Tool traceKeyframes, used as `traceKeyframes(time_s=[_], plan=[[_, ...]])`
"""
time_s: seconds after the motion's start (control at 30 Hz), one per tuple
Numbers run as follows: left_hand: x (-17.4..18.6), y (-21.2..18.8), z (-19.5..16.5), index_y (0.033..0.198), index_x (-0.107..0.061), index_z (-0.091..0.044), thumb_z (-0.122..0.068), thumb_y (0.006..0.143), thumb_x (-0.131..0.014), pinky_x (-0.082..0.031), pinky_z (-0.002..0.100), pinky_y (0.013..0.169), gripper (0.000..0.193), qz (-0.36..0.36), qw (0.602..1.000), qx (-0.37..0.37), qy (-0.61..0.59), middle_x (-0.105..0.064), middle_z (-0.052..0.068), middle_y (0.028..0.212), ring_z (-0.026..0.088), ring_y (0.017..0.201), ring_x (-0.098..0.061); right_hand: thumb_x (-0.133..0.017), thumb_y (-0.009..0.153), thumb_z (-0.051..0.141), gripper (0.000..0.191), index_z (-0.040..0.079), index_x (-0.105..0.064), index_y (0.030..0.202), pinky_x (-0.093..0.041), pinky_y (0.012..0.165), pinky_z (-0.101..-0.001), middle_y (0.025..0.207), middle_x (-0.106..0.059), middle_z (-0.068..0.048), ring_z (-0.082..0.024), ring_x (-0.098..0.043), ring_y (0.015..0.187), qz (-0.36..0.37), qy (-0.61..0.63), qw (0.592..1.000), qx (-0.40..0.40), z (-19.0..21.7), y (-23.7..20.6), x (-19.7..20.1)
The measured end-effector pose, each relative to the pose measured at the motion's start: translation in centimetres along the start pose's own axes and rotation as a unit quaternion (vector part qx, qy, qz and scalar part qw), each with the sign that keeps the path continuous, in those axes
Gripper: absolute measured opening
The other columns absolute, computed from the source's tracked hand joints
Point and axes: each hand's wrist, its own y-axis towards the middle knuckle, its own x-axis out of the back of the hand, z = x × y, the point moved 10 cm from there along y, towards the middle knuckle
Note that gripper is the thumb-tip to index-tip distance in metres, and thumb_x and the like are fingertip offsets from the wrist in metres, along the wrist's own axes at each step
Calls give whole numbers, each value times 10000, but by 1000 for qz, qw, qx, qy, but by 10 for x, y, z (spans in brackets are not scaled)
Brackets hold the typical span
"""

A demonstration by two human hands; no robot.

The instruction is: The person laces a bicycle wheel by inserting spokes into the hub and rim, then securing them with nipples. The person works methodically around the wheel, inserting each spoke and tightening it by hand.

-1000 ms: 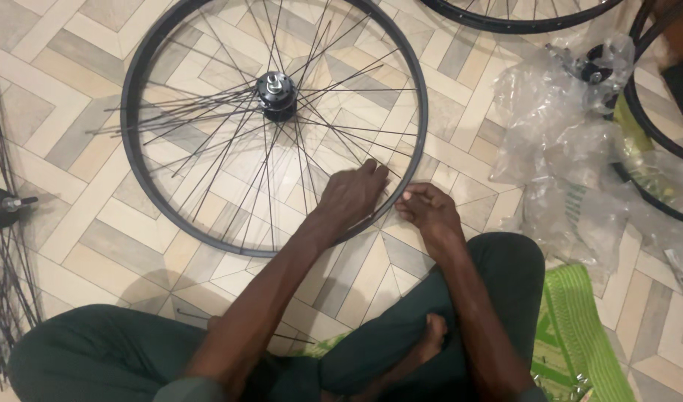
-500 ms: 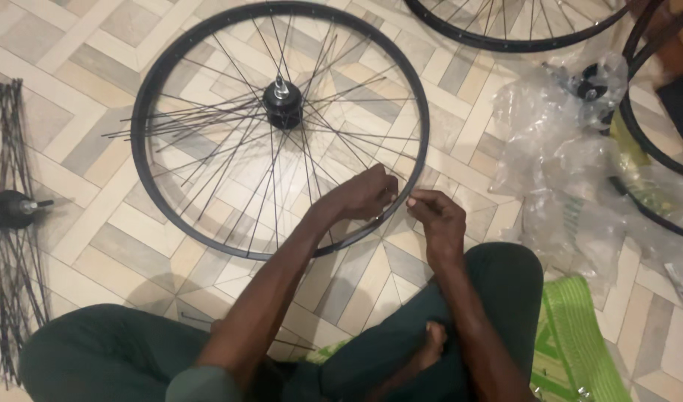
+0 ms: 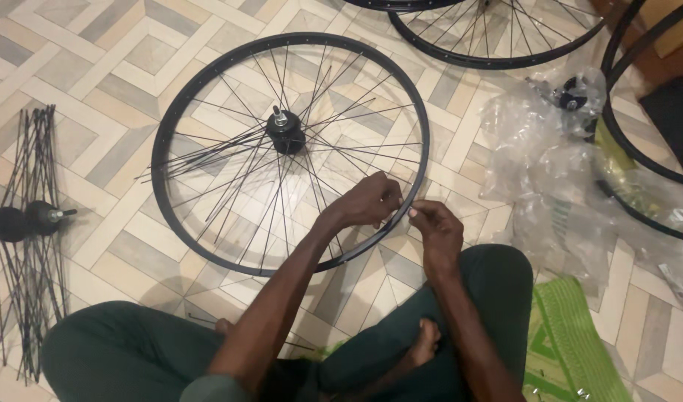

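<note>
Cross-legged on the tiled floor (image 3: 118, 246), the person works at the near right edge of the rim (image 3: 207, 82). The right hand (image 3: 437, 232) sits just outside it, fingers pinched together on something too small to make out. The left hand (image 3: 367, 201) reaches from inside, fingers closed on a spoke (image 3: 330, 167) end that runs back toward the hub (image 3: 286, 136). The wheel lies flat, black, spokes loose and splayed.
</note>
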Motion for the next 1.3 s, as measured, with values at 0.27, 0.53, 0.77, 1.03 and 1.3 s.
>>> traceKeyframes(time_s=[0.27, 0.53, 0.77, 1.03, 1.3], plan=[[0, 0, 15, 944, -710, 55, -166, 942, -622, -559, 369, 494, 237, -3, 999, 40, -18, -693, 118, 725, 203, 546, -696, -698, 939, -3, 123, 6, -701, 1061, -532, 782, -241, 949, -725, -38, -100, -663, 869, 13, -115, 991, 69, 13, -2, -9], [-5, 3, 27, 989, -697, 49, -115, 971, -597, -577, 358, 513, 193, 29, 999, 28, 26, -676, 123, 727, 200, 576, -718, -772, 859, 29, 119, 28, -680, 935, -470, 629, -246, 827, -676, -12, -92, -560, 701, 40, -228, 971, 62, 12, 2, -16], [-6, 2, 25, 1004, -708, 45, -142, 979, -605, -572, 349, 513, 215, 46, 998, 29, 20, -676, 117, 743, 182, 572, -710, -780, 857, 35, 138, 32, -661, 928, -453, 602, -244, 839, -667, -8, -78, -538, 684, 62, -191, 979, 38, 3, 7, -20], [-8, -3, 30, 1079, -700, 32, -146, 965, -616, -595, 336, 545, 227, 69, 996, 49, -3, -729, 80, 850, 168, 600, -719, -779, 841, 30, 234, 58, -625, 1016, -438, 594, -237, 860, -664, -5, -70, -557, 701, 89, -112, 989, -41, -15, 14, -14], [-14, 1, 24, 1289, -423, -10, -164, 990, -575, -480, 353, 487, 369, 66, 998, 23, -6, -630, 146, 761, 197, 578, -617, -723, 909, 26, 170, 53, -634, 1052, -454, 619, -239, 902, -653, -8, -73, -569, 748, 145, -128, 981, -21, -10, 7, -28]])
